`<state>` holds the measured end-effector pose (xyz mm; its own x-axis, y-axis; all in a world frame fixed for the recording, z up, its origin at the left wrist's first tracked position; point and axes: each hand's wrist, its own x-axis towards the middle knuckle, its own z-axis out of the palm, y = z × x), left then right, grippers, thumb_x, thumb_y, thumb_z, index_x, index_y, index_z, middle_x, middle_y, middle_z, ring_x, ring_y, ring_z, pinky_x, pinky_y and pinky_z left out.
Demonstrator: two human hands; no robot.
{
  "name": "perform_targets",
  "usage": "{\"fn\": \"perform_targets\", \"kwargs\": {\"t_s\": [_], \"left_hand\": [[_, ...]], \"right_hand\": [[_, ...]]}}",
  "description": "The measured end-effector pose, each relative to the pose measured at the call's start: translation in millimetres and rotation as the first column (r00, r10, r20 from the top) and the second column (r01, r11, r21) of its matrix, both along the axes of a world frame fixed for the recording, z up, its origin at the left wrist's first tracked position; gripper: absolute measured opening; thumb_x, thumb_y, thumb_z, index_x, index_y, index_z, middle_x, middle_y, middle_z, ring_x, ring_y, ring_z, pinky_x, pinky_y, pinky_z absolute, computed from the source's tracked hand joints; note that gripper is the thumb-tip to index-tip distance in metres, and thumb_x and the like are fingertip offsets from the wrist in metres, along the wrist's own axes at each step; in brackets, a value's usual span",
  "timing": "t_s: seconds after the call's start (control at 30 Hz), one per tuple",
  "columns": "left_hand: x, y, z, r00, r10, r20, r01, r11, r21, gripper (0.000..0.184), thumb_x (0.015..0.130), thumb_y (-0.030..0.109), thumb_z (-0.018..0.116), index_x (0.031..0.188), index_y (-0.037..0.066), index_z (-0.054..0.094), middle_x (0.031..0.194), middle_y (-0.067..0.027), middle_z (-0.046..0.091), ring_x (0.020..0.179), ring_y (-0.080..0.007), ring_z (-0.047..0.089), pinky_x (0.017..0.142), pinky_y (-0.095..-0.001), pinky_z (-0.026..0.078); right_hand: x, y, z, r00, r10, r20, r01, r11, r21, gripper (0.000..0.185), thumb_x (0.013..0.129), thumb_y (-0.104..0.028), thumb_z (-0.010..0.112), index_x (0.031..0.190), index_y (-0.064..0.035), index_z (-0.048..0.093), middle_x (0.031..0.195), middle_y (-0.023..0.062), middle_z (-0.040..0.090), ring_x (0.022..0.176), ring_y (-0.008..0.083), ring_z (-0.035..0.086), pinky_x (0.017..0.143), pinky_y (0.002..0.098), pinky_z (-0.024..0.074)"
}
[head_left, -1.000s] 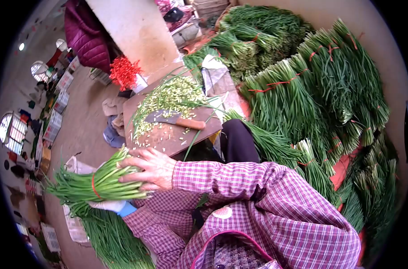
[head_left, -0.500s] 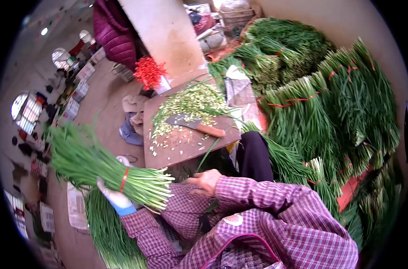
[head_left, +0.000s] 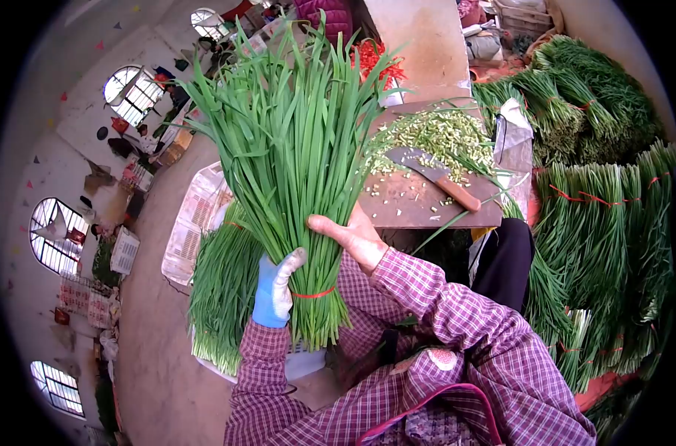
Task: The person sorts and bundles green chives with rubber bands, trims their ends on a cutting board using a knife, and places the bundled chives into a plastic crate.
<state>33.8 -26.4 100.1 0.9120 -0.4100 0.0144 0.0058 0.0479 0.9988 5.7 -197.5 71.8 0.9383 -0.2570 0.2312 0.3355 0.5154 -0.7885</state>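
An upright bundle of garlic chives (head_left: 297, 163) stands in front of me, leaves spread at the top and pale cut ends at the bottom. A red band (head_left: 315, 294) circles it near the lower end. My left hand (head_left: 275, 286), in a white and blue glove, grips its left side just above the band. Bare, my right hand (head_left: 358, 236) wraps round the right side higher up, thumb across the leaves; the fingers behind are hidden. To the right, a knife (head_left: 440, 178) with a wooden handle lies on a board (head_left: 405, 212) among chopped pale stem pieces (head_left: 442, 134).
A crate (head_left: 193, 223) holding more chives (head_left: 222, 271) stands on the left. Banded chive bundles (head_left: 590, 223) are stacked along the right wall. Red ties (head_left: 375, 59) hang by the pillar (head_left: 419, 48) behind the board. Windows and other people are far left.
The chive bundle has swung from lying sideways at the left to upright in front of me. My right hand has come up from my lap and taken hold of it. The view has turned left.
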Motion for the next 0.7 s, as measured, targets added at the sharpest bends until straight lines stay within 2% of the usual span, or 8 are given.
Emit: {"fn": "perform_targets", "kwargs": {"t_s": [0.1,0.17,0.43,0.5,0.53,0.57,0.63,0.7], "left_hand": [[2.0,21.9,-21.1,0.999,-0.048,0.004,0.048,0.998,-0.044,0.046,0.091,0.013,0.058,0.134,0.004,0.045,0.127,-0.0077,0.054,0.117,-0.0168,0.053,0.103,-0.0351,0.044],[-5.2,24.4,-25.0,0.995,0.023,-0.1,-0.033,0.995,-0.095,0.046,0.09,0.013,0.06,0.133,0.005,0.046,0.124,-0.007,0.055,0.112,-0.0168,0.056,0.099,-0.036,0.047],[-20.8,26.0,-30.5,0.984,0.1,-0.145,-0.106,0.994,-0.039,0.042,0.083,0.009,0.066,0.121,-0.003,0.053,0.111,-0.0097,0.062,0.097,-0.0161,0.063,0.089,-0.0295,0.051],[-18.2,34.8,-27.4,0.987,0.106,-0.121,-0.104,0.994,0.028,0.041,0.083,0.008,0.066,0.119,-0.004,0.054,0.107,-0.0101,0.064,0.095,-0.0159,0.064,0.089,-0.0292,0.051],[-15.3,41.2,-25.8,0.988,0.118,-0.097,-0.112,0.992,0.057,0.04,0.082,0.007,0.067,0.118,-0.004,0.055,0.104,-0.0101,0.065,0.093,-0.016,0.065,0.089,-0.0291,0.051],[-10.8,51.6,-30.4,0.987,0.103,-0.121,-0.1,0.995,0.029,0.04,0.081,0.006,0.067,0.118,-0.004,0.055,0.105,-0.0103,0.065,0.094,-0.0159,0.065,0.089,-0.0292,0.051],[-12.2,52.6,-19.0,0.996,0.068,-0.064,-0.063,0.995,0.08,0.041,0.081,0.007,0.069,0.118,-0.004,0.056,0.105,-0.0095,0.066,0.093,-0.0157,0.064,0.088,-0.0292,0.051],[-11.2,49.7,-20.0,0.994,0.065,-0.084,-0.05,0.986,0.16,0.042,0.081,0.007,0.07,0.119,-0.003,0.055,0.106,-0.009,0.065,0.093,-0.0155,0.064,0.087,-0.0291,0.051]], "right_hand": [[5.0,0.7,-17.5,0.99,0.05,-0.134,-0.026,0.984,0.175,0.059,0.08,-0.012,0.073,0.129,-0.0006,0.043,0.117,0.0136,0.06,0.101,0.0194,0.061,0.089,0.0338,0.05],[-0.6,3.5,-29.5,0.984,0.062,-0.165,-0.029,0.98,0.196,0.034,0.081,-0.012,0.07,0.11,0.0007,0.06,0.099,0.0095,0.067,0.089,0.0183,0.065,0.082,0.0328,0.052],[-7.3,-1.8,-64.4,0.937,0.244,-0.249,-0.223,0.968,0.112,0.044,0.084,-0.017,0.072,0.121,-0.0013,0.054,0.112,0.0099,0.064,0.104,0.0192,0.061,0.091,0.0351,0.0491],[-17.8,-11.6,-77.2,0.968,0.156,-0.195,-0.189,0.968,-0.166,0.053,0.086,-0.032,0.07,0.124,-0.0002,0.052,0.115,0.0146,0.064,0.108,0.0221,0.06,0.092,0.0365,0.0483],[-24.6,-28.3,-80.6,0.991,-0.108,-0.083,0.018,0.707,-0.707,0.065,0.084,-0.052,0.066,0.118,0.0018,0.055,0.101,0.0209,0.067,0.098,0.0282,0.065,0.083,0.0373,0.0511],[-38.4,-43.7,-60.4,0.964,-0.135,-0.229,-0.167,0.363,-0.917,0.071,0.081,-0.064,0.061,0.106,0.003,0.062,0.082,0.0244,0.065,0.081,0.034,0.066,0.072,0.0393,0.0523],[-47.8,-51.5,-56.0,0.981,-0.135,-0.139,-0.118,0.15,-0.982,0.059,0.082,-0.056,0.063,0.092,0.002,0.066,0.07,0.0218,0.063,0.069,0.0368,0.064,0.065,0.0426,0.0519],[-57.5,-44.5,-17.3,0.984,-0.078,-0.159,-0.123,0.34,-0.932,0.041,0.084,-0.041,0.065,0.086,-0.0006,0.066,0.071,0.0188,0.064,0.07,0.036,0.065,0.065,0.042,0.0519]]}}
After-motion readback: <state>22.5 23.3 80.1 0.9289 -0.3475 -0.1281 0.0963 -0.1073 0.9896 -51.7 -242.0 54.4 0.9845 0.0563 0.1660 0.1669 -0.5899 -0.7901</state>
